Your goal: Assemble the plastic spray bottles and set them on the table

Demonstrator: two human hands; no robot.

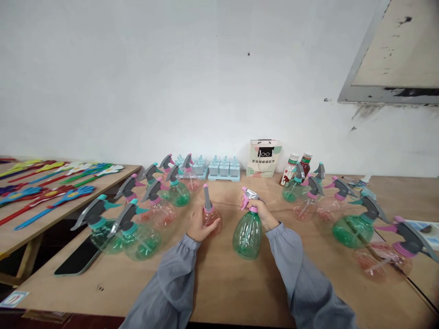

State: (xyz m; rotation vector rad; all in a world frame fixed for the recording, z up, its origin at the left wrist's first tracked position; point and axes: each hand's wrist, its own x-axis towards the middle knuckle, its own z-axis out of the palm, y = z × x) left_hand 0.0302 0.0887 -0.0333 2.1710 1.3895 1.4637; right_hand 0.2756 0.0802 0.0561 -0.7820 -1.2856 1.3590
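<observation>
My left hand (198, 225) is wrapped round the body of a small pink spray bottle (213, 222) with a grey and pink spray head, which stands upright on the table. To its right, my right hand (263, 212) grips the head of a green spray bottle (247, 236), fingers at its pink trigger. This bottle has a pink collar and a shiny silvery top, and it tilts slightly. Whether its base touches the table I cannot tell. Grey sleeves cover both forearms. Nearest on the left stands another green spray bottle (142, 242) with a teal collar.
Several pink and green spray bottles flank my hands, including a pink one (380, 258) lower right. A phone (80, 256) lies left. Against the wall are light-blue ice-pop moulds (224, 171), a paper bag (263, 160) and sauce bottles (291, 169). Colourful hand-shaped items (73, 195) cover the left table.
</observation>
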